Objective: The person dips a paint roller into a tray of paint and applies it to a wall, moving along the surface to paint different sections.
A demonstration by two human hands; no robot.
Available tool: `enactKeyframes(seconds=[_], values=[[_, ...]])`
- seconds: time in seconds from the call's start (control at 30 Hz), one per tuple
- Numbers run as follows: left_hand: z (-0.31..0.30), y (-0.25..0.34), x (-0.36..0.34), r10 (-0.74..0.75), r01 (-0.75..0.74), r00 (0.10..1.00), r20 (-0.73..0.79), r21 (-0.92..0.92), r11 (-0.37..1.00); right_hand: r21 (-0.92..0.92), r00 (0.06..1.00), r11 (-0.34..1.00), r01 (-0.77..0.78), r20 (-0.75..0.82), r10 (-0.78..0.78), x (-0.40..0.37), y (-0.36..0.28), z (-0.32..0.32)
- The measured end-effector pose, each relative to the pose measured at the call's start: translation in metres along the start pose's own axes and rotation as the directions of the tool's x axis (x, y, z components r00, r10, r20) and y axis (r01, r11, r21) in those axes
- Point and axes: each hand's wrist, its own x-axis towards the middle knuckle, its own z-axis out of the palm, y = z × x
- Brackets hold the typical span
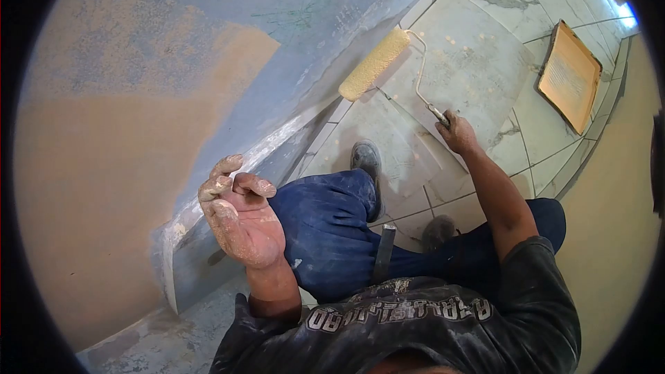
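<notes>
My right hand (457,131) is closed round the handle of a paint roller (377,62), whose bent wire frame reaches out to a fluffy sleeve soaked in beige paint. That sleeve is near the foot of the grey wall, over the tiled floor. Raised in front of the wall, my left hand (244,220) has its palm up and its fingers loosely curled and apart, with nothing in them. Dried paint speckles its fingers. Beige paint covers part of the wall (104,201), solid below and patchy above, with grey plaster around it.
A paint tray (584,48) coated in beige rests on the marbled tiles at the right. Flat sheeting (478,48) spattered with paint covers part of the floor. My shoe (366,159) is near the wall's base, and another beige wall (616,201) rises on the right.
</notes>
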Motion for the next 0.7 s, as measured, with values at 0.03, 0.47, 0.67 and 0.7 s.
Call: enactKeyframes(seconds=[0.03,0.47,0.67,0.7], values=[[-0.002,0.0,0.0,-0.004,0.004,1.0,-0.002,-0.006,1.0,0.006,1.0,1.0,-0.002,0.01,0.002,0.002,0.0,0.002],[-0.021,0.001,-0.008,-0.063,0.06,0.997,-0.034,-0.092,0.994,0.044,0.999,0.999,0.018,-0.032,-0.017,0.02,-0.004,0.019],[-0.028,0.002,-0.012,-0.064,0.056,0.996,-0.067,-0.114,0.992,0.042,1.0,0.999,0.012,0.0,-0.012,0.027,-0.014,0.022],[-0.027,0.003,-0.011,-0.063,0.056,0.996,-0.064,-0.108,0.993,0.036,1.0,0.999,0.016,-0.003,-0.015,0.029,-0.015,0.022]])
